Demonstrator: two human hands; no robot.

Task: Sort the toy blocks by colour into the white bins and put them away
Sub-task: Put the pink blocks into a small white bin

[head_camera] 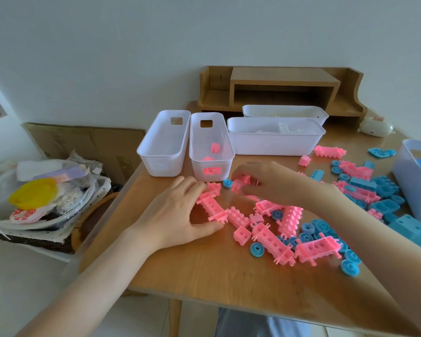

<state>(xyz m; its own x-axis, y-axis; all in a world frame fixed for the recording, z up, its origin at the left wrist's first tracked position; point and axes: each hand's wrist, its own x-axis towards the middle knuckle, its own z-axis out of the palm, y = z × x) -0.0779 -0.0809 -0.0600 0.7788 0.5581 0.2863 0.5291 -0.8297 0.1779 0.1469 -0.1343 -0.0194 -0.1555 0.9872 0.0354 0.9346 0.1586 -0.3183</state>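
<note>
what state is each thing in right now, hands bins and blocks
left hand, grips a long pink block
right hand, pinches a small pink block
left narrow bin, upright, looks empty
second narrow bin, upright, a few pink blocks inside
front long bin, holds pale pieces
right tub, holds blue pieces
loose blocks, pink and blue mixed on the table
</note>
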